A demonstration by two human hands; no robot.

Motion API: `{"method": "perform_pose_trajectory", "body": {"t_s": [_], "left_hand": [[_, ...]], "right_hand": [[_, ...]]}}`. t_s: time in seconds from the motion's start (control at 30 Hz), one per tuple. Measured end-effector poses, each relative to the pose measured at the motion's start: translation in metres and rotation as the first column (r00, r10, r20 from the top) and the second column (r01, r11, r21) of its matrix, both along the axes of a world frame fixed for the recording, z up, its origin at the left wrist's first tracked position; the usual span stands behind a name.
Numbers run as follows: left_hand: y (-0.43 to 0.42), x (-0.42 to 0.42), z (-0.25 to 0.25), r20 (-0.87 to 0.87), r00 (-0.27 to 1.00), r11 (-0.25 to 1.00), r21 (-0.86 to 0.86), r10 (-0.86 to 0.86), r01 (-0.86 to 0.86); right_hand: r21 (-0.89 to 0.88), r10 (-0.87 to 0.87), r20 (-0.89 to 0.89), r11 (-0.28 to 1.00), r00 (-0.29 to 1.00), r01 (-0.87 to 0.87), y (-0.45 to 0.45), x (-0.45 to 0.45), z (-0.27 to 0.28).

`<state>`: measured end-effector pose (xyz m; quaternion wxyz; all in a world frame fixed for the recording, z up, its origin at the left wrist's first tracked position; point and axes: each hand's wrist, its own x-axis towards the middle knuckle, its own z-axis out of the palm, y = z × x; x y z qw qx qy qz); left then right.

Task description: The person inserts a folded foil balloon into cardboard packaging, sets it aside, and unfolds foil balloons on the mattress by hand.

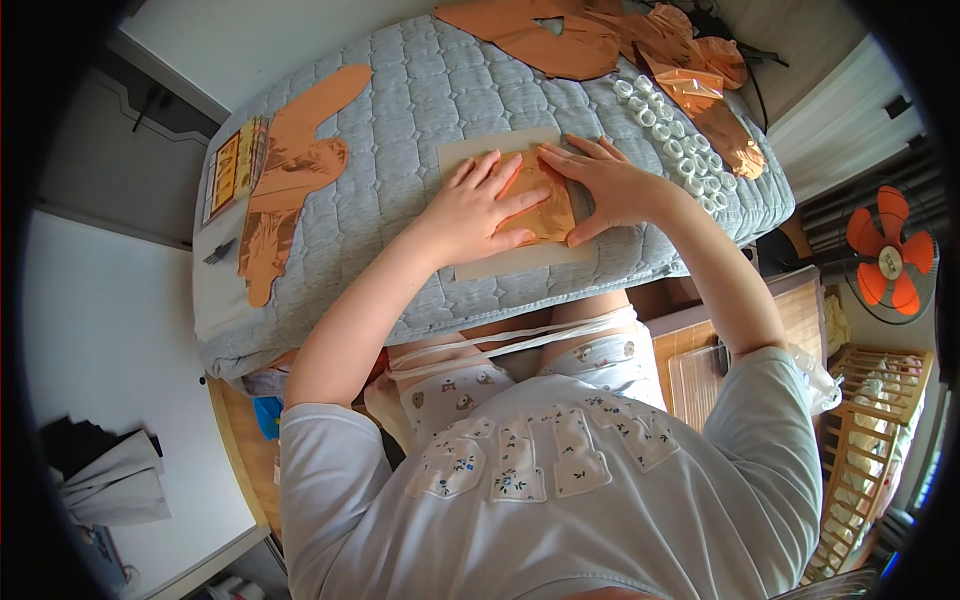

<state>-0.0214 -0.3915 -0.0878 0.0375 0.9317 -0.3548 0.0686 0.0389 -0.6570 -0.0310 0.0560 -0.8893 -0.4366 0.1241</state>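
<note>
My left hand (pixel 482 208) lies palm down with its fingers spread on a copper-coloured foil piece (pixel 551 222), which looks folded into a small rectangle. Across from it, my right hand (pixel 612 186) rests with fingers apart, its fingertips on the foil's right and upper edge. Beneath the foil is a flat grey-beige board or sheet (pixel 485 268) on the quilted mattress. Both palms cover parts of the foil, so its full outline is hidden.
A flat copper foil shape, like an uninflated balloon (pixel 300 172), lies left beside a colourful printed packet (pixel 233 170) and a dark fork-like item (pixel 219 251). More foil (pixel 560 45) and several small white rings (pixel 690 160) lie right. An orange-bladed fan (pixel 890 262) stands beyond the mattress (pixel 400 120).
</note>
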Motion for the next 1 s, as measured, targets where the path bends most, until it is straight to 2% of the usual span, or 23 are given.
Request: {"method": "perform_pose_trajectory", "body": {"t_s": [0.1, 0.17, 0.2, 0.27, 0.33, 0.43, 0.47, 0.53, 0.7, 0.8, 0.87, 1.0], "left_hand": [[0.000, 0.000, 0.001, 0.011, 1.000, 1.000, -0.008, -0.009, 0.009], [0.001, 0.000, 0.002, 0.008, 1.000, 0.999, -0.031, -0.015, 0.016], [0.001, 0.001, 0.002, 0.003, 1.000, 0.998, -0.054, -0.030, 0.030], [0.001, 0.003, 0.002, -0.014, 1.000, 0.995, -0.100, -0.016, 0.014], [0.001, 0.003, 0.001, -0.031, 1.000, 0.989, -0.146, 0.003, -0.007], [0.000, -0.001, 0.000, 0.020, 1.000, 0.996, -0.089, 0.012, -0.010], [0.000, -0.001, -0.003, 0.025, 0.999, 0.996, -0.089, 0.023, -0.020], [0.001, -0.001, -0.008, 0.027, 0.999, 0.974, -0.226, 0.030, -0.023], [0.003, -0.008, -0.006, 0.006, 0.997, 0.967, -0.246, 0.074, -0.070], [0.009, -0.012, -0.006, 0.062, 0.994, 0.979, -0.187, 0.091, -0.079], [0.015, -0.015, -0.002, -0.065, 0.989, 0.957, -0.252, 0.133, -0.146], [0.026, -0.012, 0.008, -0.101, 0.988, 0.968, -0.208, 0.119, -0.138]], "right_hand": [[-0.011, -0.071, -0.082, 0.997, 0.994, 0.070, 0.003, -0.004, 0.014], [0.206, -0.174, -0.108, 0.959, 0.979, 0.193, 0.002, 0.000, -0.008], [0.205, -0.169, -0.102, 0.961, 0.980, 0.187, 0.009, -0.002, -0.015], [0.491, -0.214, 0.010, 0.852, 0.977, 0.182, 0.035, -0.018, -0.021], [0.499, -0.188, 0.034, 0.854, 0.982, 0.146, 0.050, -0.036, -0.022], [0.434, -0.260, 0.301, 0.894, 0.917, 0.111, 0.061, -0.043, -0.044], [0.435, -0.250, 0.306, 0.895, 0.919, 0.099, 0.060, -0.043, -0.047], [0.476, -0.306, 0.242, 0.864, 0.921, 0.162, 0.058, -0.043, -0.049], [0.414, -0.298, 0.266, 0.894, 0.917, 0.170, 0.057, -0.040, -0.057], [0.367, -0.292, 0.286, 0.913, 0.913, 0.177, 0.057, -0.039, -0.059], [0.342, -0.289, 0.294, 0.922, 0.911, 0.182, 0.056, -0.040, -0.057], [0.307, -0.302, 0.290, 0.928, 0.908, 0.210, 0.060, -0.044, -0.052]]}}
